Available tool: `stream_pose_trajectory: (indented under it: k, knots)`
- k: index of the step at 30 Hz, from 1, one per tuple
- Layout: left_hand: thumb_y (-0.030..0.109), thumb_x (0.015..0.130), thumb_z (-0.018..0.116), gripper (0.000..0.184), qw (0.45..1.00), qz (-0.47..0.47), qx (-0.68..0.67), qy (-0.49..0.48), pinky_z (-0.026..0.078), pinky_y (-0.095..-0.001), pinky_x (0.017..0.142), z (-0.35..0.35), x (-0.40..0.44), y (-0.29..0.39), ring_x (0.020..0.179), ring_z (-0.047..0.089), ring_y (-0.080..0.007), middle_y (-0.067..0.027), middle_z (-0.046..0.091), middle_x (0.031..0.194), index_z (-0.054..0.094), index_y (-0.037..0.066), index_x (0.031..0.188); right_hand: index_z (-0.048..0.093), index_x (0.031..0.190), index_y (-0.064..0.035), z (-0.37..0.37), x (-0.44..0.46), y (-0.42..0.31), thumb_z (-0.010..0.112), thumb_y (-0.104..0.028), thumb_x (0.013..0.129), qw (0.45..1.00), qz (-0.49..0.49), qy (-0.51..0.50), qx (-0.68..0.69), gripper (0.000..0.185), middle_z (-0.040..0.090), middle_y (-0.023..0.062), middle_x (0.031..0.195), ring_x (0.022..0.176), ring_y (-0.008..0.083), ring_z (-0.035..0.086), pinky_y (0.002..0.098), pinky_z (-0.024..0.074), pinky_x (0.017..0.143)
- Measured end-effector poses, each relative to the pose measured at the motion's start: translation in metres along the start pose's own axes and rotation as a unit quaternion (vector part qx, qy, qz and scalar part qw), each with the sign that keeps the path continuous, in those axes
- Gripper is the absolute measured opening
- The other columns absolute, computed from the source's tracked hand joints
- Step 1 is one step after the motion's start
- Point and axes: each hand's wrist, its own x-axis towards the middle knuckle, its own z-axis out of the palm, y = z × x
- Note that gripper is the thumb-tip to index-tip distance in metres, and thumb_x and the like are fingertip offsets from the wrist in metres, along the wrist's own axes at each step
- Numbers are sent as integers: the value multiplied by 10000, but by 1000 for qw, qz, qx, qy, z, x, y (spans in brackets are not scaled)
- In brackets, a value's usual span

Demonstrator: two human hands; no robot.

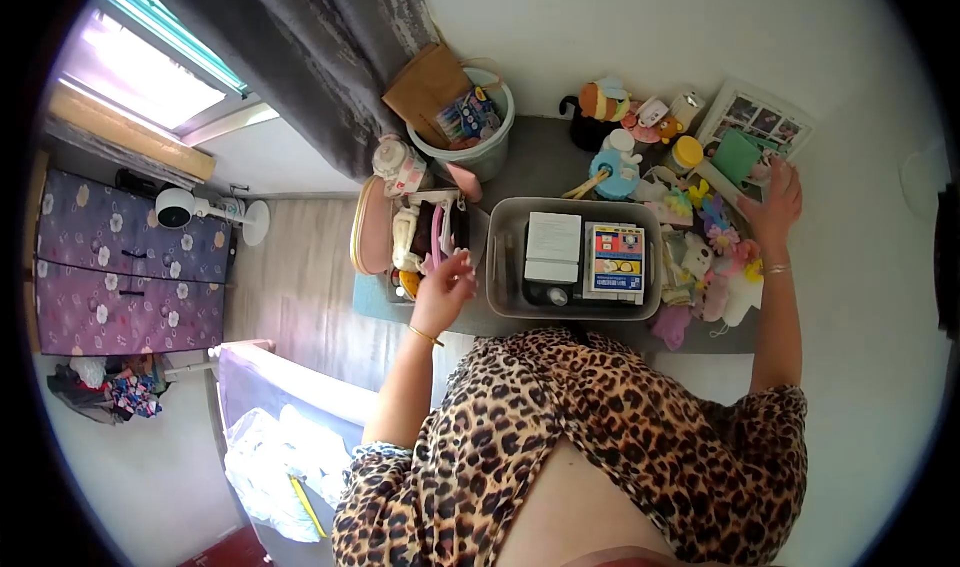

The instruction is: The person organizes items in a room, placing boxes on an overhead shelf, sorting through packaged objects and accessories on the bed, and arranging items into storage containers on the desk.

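My left hand (pixel 445 289), loosely curled with fingers apart and nothing visible in it, hovers at the near side of an organizer holding a pink headband (pixel 436 229), a cream plush figure (pixel 404 239) and other small items. On the right, my right hand (pixel 774 207) reaches over the desk with thumb and fingers spread. It is nearest a green card-like item (pixel 737 156) and a white photo frame (pixel 748 115); whether it touches them is unclear. Between my hands stands a grey bin (pixel 508 302) with a white box (pixel 552 247) and a colourful printed box (pixel 614 259) inside.
Plush toys and trinkets (pixel 697 257) crowd the desk's right side. Behind the bin are a blue round container (pixel 614 175), a yellow-lidded jar (pixel 686 153) and a bee plush (pixel 603 101). A pale bucket (pixel 490 157) holds a paper bag (pixel 425 89). A curtain (pixel 300 57) hangs left.
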Motion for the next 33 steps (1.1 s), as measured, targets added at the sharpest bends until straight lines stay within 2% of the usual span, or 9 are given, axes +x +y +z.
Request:
stream_pose_trajectory:
  k: [2, 5, 9, 13, 18, 24, 25, 28, 33]
  knots:
    - [33, 857, 497, 371, 997, -10, -64, 37, 514, -235, 628, -10, 7, 21, 775, 608, -128, -88, 588, 991, 458, -2, 1224, 388, 1329, -181, -21, 2, -30, 742, -277, 671, 999, -44, 2, 6, 753, 367, 184, 1315, 1217, 366, 335, 491, 284, 979]
    - [58, 876, 503, 354, 990, 23, -126, 64, 515, -227, 595, -22, 26, 30, 757, 608, -127, -107, 580, 1014, 448, -8, 1219, 511, 1185, -86, -21, 22, -87, 716, -275, 722, 968, -100, -2, 230, 541, 497, 185, 1176, 1093, 337, 475, 414, 399, 891]
    - [73, 883, 506, 325, 986, 53, -152, 53, 492, -205, 570, -19, 33, 49, 716, 592, -100, -84, 601, 1022, 473, 16, 1202, 575, 999, -21, -11, 43, -228, 678, -275, 773, 873, -90, -194, 439, 355, 571, 136, 1011, 874, 276, 579, 354, 486, 692]
    - [65, 866, 520, 313, 988, 56, -139, 37, 465, -200, 540, -16, 19, 31, 696, 578, -82, -66, 614, 980, 501, 12, 1174, 529, 1119, -59, -5, 73, -359, 677, -205, 738, 834, -379, -85, 392, 435, 544, 128, 1099, 1013, 310, 522, 399, 434, 867]
    - [71, 866, 526, 303, 987, 15, -142, 73, 454, -195, 602, -48, -5, -1, 732, 577, -74, -51, 622, 976, 519, 22, 1165, 485, 1219, -98, 56, 123, -481, 658, -109, 692, 815, -516, -74, 254, 555, 500, 111, 1193, 1135, 294, 435, 397, 370, 953]
    - [52, 863, 509, 300, 973, -25, -167, 155, 447, -182, 616, -79, -29, -4, 741, 569, -74, -57, 619, 999, 520, 11, 1160, 638, 1029, -110, 34, 141, -493, 587, -18, 677, 819, -553, -149, 1, 368, 537, 99, 1142, 1131, 278, 435, 425, 377, 914]
    - [44, 859, 505, 300, 972, -7, -171, 159, 450, -184, 622, -83, -27, -6, 738, 568, -73, -60, 620, 998, 520, 8, 1157, 672, 927, -103, 34, 144, -488, 585, -34, 701, 808, -565, -167, 13, 252, 570, 98, 1082, 1038, 278, 512, 422, 424, 842]
    - [44, 859, 503, 302, 974, 30, -164, 153, 454, -188, 637, -93, -9, -4, 746, 568, -78, -73, 618, 1001, 514, 2, 1158, 649, 971, -93, 14, 143, -464, 580, -54, 732, 770, -556, -309, 48, 252, 596, 107, 992, 876, 287, 583, 420, 465, 753]
    - [62, 842, 551, 351, 988, 88, -41, 122, 452, -220, 686, -100, 52, 26, 839, 573, -113, -72, 601, 1033, 494, 13, 1185, 611, 1031, -108, 22, 119, -404, 539, -61, 761, 770, -609, -118, 147, 283, 604, 101, 857, 765, 280, 599, 376, 490, 640]
